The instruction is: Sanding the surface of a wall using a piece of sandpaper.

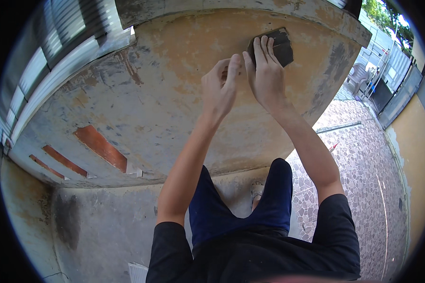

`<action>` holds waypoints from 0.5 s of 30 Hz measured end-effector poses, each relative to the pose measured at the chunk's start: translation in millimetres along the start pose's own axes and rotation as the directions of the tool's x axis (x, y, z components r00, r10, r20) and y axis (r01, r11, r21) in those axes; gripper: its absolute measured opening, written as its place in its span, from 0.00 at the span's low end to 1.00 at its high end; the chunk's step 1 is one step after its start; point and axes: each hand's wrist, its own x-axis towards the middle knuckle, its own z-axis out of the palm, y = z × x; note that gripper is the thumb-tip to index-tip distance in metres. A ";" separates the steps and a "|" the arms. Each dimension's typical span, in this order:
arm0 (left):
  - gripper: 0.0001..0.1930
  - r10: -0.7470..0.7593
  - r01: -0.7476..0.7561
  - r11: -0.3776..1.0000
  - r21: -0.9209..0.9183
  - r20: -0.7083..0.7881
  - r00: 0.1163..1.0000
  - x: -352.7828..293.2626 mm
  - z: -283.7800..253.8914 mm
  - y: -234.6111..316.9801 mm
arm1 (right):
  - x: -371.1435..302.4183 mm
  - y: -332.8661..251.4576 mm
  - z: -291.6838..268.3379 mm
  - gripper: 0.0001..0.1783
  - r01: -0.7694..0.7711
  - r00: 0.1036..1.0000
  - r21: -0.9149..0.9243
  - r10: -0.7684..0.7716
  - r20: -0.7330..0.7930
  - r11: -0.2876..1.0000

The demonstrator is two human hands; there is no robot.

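**Right hand (269, 73) flat on a dark sheet (284, 48), upper part of a patchy wall (174, 99)**

From my end of the link, I had the dark sheet right of centre, lying against the wall a little below the ledge (236, 6) that ran along the top. It was creased and angular, and its right part showed clear of the hand. The right hand held it under outstretched fingers, most of them close together, with the thumb set apart at the sheet's left side. How hard they pressed, I could not tell.

The left hand (218, 89) was just beside the right, a narrow gap between the two. Its fingers were loosely bent and its thumb pointed up, leaving a small space between them. I could not make out whether its fingertips met the wall.

Around the hands the wall was ochre, turning to blotchy grey farther left. Low on that side I saw three slanting slots (101, 147) with orange-red insides, and corrugated sheeting (63, 28) rose at the upper left. The wearer's navy trousers (276, 193) and black shirt (269, 257) filled the lower middle, the knees near the wall's lower edge. To my right lay paving (344, 179) in a stone pattern, with a small red object (334, 147) on it, too small to identify, and a pale chair (359, 72) stood well beyond.
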 end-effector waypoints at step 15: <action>0.14 0.017 -0.031 0.961 0.275 0.050 0.999 27.3 16.5 18.5 | -13.7 51.5 -37.4 0.44 0.384 0.870 0.118 -0.402 0.286 0.916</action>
